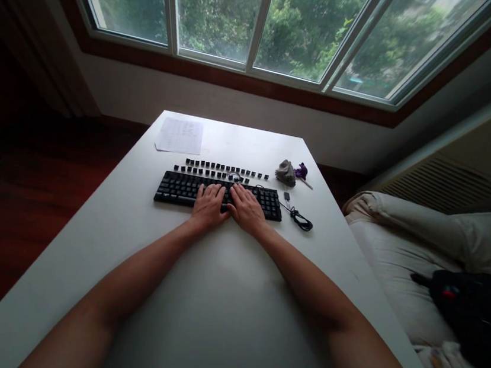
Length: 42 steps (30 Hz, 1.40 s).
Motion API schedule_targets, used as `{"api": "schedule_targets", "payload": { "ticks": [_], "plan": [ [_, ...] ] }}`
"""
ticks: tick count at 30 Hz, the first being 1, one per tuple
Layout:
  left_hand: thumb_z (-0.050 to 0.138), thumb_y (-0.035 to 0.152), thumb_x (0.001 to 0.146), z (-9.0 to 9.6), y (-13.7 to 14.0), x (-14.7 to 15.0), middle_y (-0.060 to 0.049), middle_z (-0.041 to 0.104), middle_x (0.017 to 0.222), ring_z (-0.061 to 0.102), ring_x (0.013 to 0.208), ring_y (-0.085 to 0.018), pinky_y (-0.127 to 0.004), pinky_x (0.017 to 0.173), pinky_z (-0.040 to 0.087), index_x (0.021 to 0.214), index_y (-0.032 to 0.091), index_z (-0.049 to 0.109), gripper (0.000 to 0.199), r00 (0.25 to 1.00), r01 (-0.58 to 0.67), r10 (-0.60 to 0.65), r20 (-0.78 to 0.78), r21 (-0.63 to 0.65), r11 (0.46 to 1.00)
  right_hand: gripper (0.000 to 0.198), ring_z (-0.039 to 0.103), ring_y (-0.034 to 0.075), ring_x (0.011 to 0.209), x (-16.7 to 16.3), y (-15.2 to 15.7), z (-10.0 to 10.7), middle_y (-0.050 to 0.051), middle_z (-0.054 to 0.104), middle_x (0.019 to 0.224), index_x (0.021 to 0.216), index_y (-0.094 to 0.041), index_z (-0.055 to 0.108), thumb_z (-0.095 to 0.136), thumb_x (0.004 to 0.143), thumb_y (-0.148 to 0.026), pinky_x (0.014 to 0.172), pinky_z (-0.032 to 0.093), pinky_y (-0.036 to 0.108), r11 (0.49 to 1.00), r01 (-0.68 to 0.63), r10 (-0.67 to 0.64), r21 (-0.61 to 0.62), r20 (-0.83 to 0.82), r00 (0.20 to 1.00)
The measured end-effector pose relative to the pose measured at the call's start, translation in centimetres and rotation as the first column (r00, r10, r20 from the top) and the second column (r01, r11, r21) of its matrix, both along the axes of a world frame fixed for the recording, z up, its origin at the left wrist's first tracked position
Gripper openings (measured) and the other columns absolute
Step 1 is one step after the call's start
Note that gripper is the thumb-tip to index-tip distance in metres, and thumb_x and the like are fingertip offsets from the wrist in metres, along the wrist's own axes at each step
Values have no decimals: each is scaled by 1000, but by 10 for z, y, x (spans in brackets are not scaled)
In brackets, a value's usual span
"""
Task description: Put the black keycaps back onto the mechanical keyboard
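One white table (221, 312): keyboard's well in from both side edges, loads of tabletop on the near side
One black keyboard (177, 189): toward the window end, both hands on it
Paper (180, 135): near the far left corner
Two hands: left hand (210, 205) and right hand (246, 207) laid flat, fingers stretched over the keys, not gripping anything
Grey cloth (285, 173): near the right edge, beside a purple bundle (301, 170)
One cable (302, 220): coiled, right of the keyboard
Keycaps (207, 173): two rows just beyond the keyboard, too tiny to count
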<state>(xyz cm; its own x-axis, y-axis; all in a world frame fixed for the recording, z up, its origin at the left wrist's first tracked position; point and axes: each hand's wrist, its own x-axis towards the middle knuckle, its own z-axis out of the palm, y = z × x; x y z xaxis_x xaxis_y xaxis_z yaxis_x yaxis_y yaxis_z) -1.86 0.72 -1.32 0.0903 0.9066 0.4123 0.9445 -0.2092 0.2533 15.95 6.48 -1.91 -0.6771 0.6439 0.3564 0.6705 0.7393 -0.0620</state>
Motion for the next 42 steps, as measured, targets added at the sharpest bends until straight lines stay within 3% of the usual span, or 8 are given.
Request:
{"api": "schedule_targets", "payload": {
  "ticks": [5, 7, 10, 13, 18, 25, 32, 42],
  "plan": [
    [68, 50, 86, 18, 15, -41, -16, 55, 147, 48, 137, -32, -47, 118, 34, 143, 17, 55, 68, 961, 267, -273, -37, -125, 956, 68, 26, 31, 154, -1, -7, 3, 16, 32, 165, 160, -15, 36, 46, 103, -51, 125, 25, 50, 1000, 9, -9, -26, 3, 1000],
    [67, 49, 88, 32, 21, -62, -13, 60, 141, 54, 130, -29, -43, 114, 40, 140, 20, 59, 60, 955, 295, -297, 5, -134, 946, 68, 26, 32, 154, -1, -8, 5, 16, 33, 164, 160, -15, 36, 48, 102, -51, 124, 26, 51, 999, 7, -7, -39, 0, 1000],
    [56, 41, 96, 48, 27, -89, -8, 65, 134, 57, 125, -26, -42, 111, 42, 132, 24, 63, 41, 985, 158, -155, 82, -33, 987, 66, 29, 31, 153, -3, -10, 7, 16, 36, 163, 159, -16, 37, 45, 103, -50, 124, 25, 51, 999, 7, -7, -42, 9, 1000],
    [54, 37, 97, 48, 28, -111, -8, 68, 126, 59, 117, -27, -43, 107, 45, 122, 22, 68, 32, 990, -34, 31, 140, 20, 999, 62, 31, 30, 152, -5, -11, 6, 14, 39, 162, 158, -18, 40, 44, 104, -50, 125, 24, 49, 999, 16, -16, -31, 8, 1000],
    [54, 36, 94, 21, 28, -140, -10, 67, 120, 58, 113, -29, -45, 105, 45, 111, 21, 70, 28, 931, -317, 311, 191, -3, 949, 56, 37, 30, 148, -2, -14, 5, 15, 45, 157, 150, -19, 50, 44, 104, -50, 122, 27, 49, 1000, 18, -19, -21, -43, 999],
    [53, 36, 93, 2, 24, -146, -13, 59, 122, 56, 117, -31, -47, 107, 46, 110, 20, 68, 28, 813, -505, 483, 326, -17, 863, 45, 46, 31, 139, 8, -13, 13, 14, 54, 150, 138, -20, 61, 48, 103, -46, 116, 34, 49, 1000, 11, -13, -22, -95, 995],
    [53, 36, 94, 3, 16, -129, -11, 61, 127, 55, 116, -34, -49, 102, 47, 111, 23, 67, 26, 900, -404, 396, 182, 11, 915, 31, 61, 27, 112, 34, 25, 31, 11, 70, 118, 118, -22, 70, 47, 103, -34, 102, 44, 41, 980, 162, -186, -115, -250, 950],
    [58, 53, 92, 0, 2, -138, -10, 51, 149, 40, 142, -33, -49, 122, 30, 140, 23, 54, 57, 993, -111, 113, 46, -43, 993, 22, 67, 21, 96, 31, 121, 33, 5, 75, 103, 110, -22, 73, 64, 91, -30, 85, 48, 30, 894, 330, -355, -304, -30, 934]
  ]
}}
